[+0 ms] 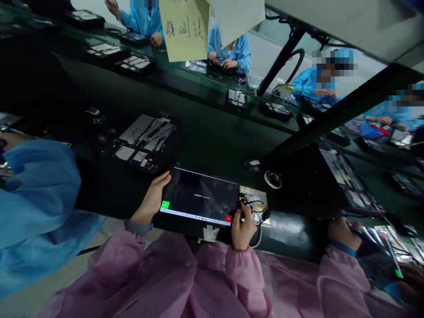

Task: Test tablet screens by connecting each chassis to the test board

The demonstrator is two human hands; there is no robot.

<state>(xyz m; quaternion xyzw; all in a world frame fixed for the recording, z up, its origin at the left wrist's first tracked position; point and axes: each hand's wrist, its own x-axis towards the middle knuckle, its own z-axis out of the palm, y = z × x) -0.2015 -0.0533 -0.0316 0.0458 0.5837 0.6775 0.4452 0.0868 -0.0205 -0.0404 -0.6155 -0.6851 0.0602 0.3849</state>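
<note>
A dark flat tablet (200,196) is tilted up in front of me, its screen lit with a small line of text. A green block shows at the screen's lower left and a red one at its lower right. My left hand (153,198) grips the tablet's left edge, thumb along the side and the other fingers hidden behind. At the right edge, the fingers of my right hand (244,225) are closed in a pinch on a dark cable (253,202); its end is hidden. Just beyond lies a small yellow-edged board (265,198) with wires and connectors.
Opened device units (145,141) lie on the dark green bench behind the tablet. A mouse (252,164) and a white tape roll (273,179) sit to the right. Co-workers' sleeves (36,190) flank me on both sides. Yellow paper notes (185,31) hang overhead.
</note>
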